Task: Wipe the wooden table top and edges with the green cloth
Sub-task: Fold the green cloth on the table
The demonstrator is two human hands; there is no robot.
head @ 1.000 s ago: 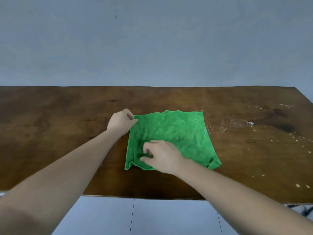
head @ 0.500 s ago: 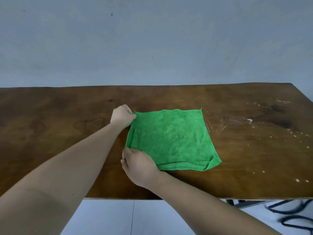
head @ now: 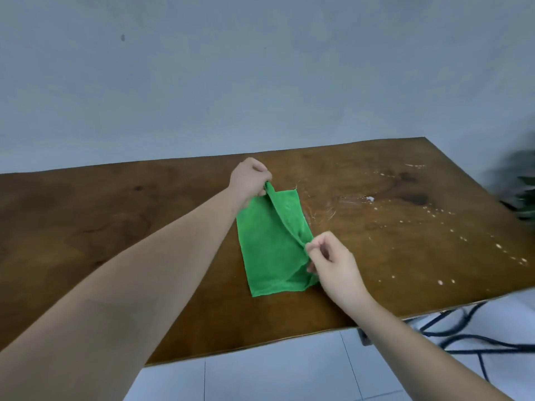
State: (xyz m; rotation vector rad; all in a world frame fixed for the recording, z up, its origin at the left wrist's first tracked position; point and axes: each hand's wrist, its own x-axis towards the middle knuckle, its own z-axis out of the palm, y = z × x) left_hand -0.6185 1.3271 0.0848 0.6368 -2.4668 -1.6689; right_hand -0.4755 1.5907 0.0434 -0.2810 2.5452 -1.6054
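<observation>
A green cloth (head: pixel 267 247) lies folded in half on the dark wooden table (head: pixel 115 227), a narrow rectangle near the table's middle. My left hand (head: pixel 250 178) pinches the cloth's far corner and holds it a little off the wood. My right hand (head: pixel 333 261) pinches the near corner of the same folded-over edge at the cloth's right side. A raised crease runs between the two hands.
White specks and wet smears (head: pixel 428 215) dot the table's right half. A grey wall (head: pixel 260 76) rises behind the table. Black cables (head: pixel 469 340) lie on the pale tiled floor under the near right corner. A dark plant (head: pixel 524 192) is at the right edge.
The cloth lay spread flat as a square; both hands have carried its left edge over to the right, folding it in half. The view has tilted and shifted left.
</observation>
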